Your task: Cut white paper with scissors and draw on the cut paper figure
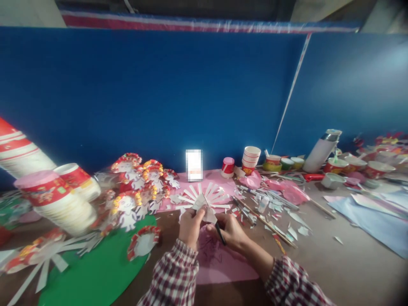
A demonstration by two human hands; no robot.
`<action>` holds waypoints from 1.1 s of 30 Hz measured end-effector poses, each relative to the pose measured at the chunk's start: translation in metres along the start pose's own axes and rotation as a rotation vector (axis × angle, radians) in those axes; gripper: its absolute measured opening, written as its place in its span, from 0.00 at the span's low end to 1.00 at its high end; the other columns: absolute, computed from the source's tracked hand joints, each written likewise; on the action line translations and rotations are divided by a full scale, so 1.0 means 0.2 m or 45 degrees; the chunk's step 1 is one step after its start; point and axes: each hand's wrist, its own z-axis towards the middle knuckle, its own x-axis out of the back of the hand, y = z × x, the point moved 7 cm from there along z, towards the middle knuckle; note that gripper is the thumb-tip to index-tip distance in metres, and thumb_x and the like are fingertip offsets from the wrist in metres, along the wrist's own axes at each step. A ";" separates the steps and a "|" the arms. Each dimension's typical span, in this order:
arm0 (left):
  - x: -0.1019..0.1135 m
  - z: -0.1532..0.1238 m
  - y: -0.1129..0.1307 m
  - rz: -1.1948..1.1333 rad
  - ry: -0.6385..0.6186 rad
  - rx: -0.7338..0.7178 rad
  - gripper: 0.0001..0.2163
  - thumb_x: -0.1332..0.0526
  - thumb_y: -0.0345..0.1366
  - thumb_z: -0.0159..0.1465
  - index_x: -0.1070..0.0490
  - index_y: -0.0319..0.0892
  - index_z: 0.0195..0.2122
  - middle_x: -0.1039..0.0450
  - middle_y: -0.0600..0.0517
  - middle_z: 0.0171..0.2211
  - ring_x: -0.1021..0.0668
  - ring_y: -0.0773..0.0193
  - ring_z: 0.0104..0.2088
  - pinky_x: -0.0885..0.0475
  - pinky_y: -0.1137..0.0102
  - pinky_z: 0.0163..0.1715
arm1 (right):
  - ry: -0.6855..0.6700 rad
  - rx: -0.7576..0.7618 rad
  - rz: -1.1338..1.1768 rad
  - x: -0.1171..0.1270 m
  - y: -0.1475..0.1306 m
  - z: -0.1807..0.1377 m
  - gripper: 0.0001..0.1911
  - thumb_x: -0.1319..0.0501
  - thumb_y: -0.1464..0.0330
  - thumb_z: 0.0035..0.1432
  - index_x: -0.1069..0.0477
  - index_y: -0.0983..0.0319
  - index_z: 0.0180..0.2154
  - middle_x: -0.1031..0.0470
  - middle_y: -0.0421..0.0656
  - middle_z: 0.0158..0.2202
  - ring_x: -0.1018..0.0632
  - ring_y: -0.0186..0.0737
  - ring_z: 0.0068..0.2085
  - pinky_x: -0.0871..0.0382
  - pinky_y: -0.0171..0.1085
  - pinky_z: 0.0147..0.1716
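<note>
Between its thumb and fingers, my left hand (190, 227) pinches a small piece of white paper (207, 213). My right hand (234, 231) is closed around a slim black pen-like tool (220, 233), whose upper end meets the paper's lower right edge; its exact kind is unclear. Just beyond both hands, a fan of white paper strips (219, 196) spreads over a pink sheet (181, 178). Beneath my wrists lies another pink sheet (229, 270) with dark scribbled marks.
Leaning stacks of paper cups (65, 208) stand left, beside paper doll figures (126, 210) and a green sheet (105, 265). Paper scraps (295, 216) and a wooden stick (270, 227) litter the right. Farther right are a thermos (320, 153) and blue sheets (369, 223). A blue partition (159, 89) rises behind.
</note>
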 end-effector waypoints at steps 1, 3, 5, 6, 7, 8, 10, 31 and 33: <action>0.00 0.00 0.00 0.028 0.004 -0.006 0.16 0.37 0.48 0.49 0.27 0.37 0.22 0.29 0.52 0.17 0.28 0.64 0.21 0.38 0.73 0.20 | -0.006 -0.004 0.020 0.00 0.00 0.00 0.21 0.38 0.54 0.49 0.40 0.65 0.22 0.50 0.34 0.19 0.47 0.27 0.21 0.56 0.29 0.18; -0.01 -0.01 0.01 0.026 0.001 -0.003 0.15 0.37 0.47 0.49 0.28 0.37 0.21 0.30 0.53 0.16 0.29 0.65 0.20 0.38 0.74 0.19 | -0.003 -0.009 0.053 -0.01 0.01 0.00 0.21 0.39 0.54 0.49 0.39 0.65 0.24 0.49 0.34 0.19 0.47 0.27 0.22 0.55 0.29 0.18; -0.02 -0.01 0.00 -0.036 -0.018 0.017 0.15 0.37 0.47 0.49 0.29 0.38 0.21 0.31 0.53 0.16 0.30 0.66 0.19 0.38 0.74 0.19 | 0.004 -0.011 0.075 -0.01 0.02 0.00 0.21 0.38 0.54 0.49 0.38 0.66 0.24 0.49 0.34 0.20 0.46 0.27 0.22 0.55 0.29 0.18; -0.03 -0.02 -0.01 -0.069 -0.024 0.030 0.15 0.37 0.47 0.49 0.29 0.38 0.21 0.31 0.53 0.16 0.30 0.67 0.19 0.38 0.74 0.19 | 0.005 -0.009 0.082 -0.01 0.02 0.00 0.20 0.38 0.54 0.49 0.37 0.66 0.24 0.48 0.34 0.20 0.46 0.27 0.22 0.55 0.29 0.18; -0.03 -0.02 -0.02 -0.100 -0.029 0.044 0.15 0.37 0.47 0.49 0.29 0.38 0.21 0.31 0.53 0.17 0.29 0.67 0.19 0.38 0.74 0.19 | 0.004 -0.006 0.086 -0.01 0.02 0.00 0.20 0.38 0.55 0.49 0.37 0.66 0.25 0.48 0.34 0.20 0.46 0.27 0.22 0.55 0.29 0.18; -0.04 -0.02 -0.03 -0.124 -0.031 0.056 0.15 0.37 0.47 0.49 0.29 0.38 0.21 0.31 0.54 0.17 0.29 0.66 0.19 0.38 0.74 0.19 | 0.003 -0.005 0.087 -0.01 0.02 0.00 0.20 0.38 0.55 0.49 0.37 0.66 0.25 0.48 0.34 0.20 0.46 0.27 0.22 0.55 0.28 0.18; -0.04 -0.02 -0.04 -0.147 -0.040 0.073 0.15 0.36 0.47 0.48 0.30 0.38 0.21 0.31 0.54 0.16 0.29 0.67 0.19 0.39 0.74 0.19 | 0.006 -0.005 0.079 0.00 0.01 0.00 0.20 0.38 0.54 0.49 0.36 0.66 0.25 0.48 0.34 0.19 0.47 0.27 0.22 0.55 0.28 0.18; -0.06 -0.06 0.01 -0.331 -0.026 0.162 0.13 0.34 0.43 0.46 0.30 0.37 0.20 0.31 0.54 0.15 0.30 0.67 0.18 0.36 0.74 0.18 | 0.046 -0.038 -0.018 0.01 0.01 0.00 0.22 0.39 0.53 0.48 0.40 0.65 0.21 0.49 0.34 0.19 0.47 0.27 0.22 0.55 0.29 0.18; -0.06 -0.06 0.02 -0.323 -0.019 0.160 0.13 0.34 0.43 0.46 0.30 0.37 0.19 0.31 0.55 0.15 0.30 0.68 0.17 0.37 0.74 0.18 | 0.049 -0.052 -0.023 0.01 0.01 -0.01 0.23 0.39 0.52 0.48 0.40 0.65 0.22 0.49 0.35 0.19 0.47 0.27 0.22 0.55 0.29 0.18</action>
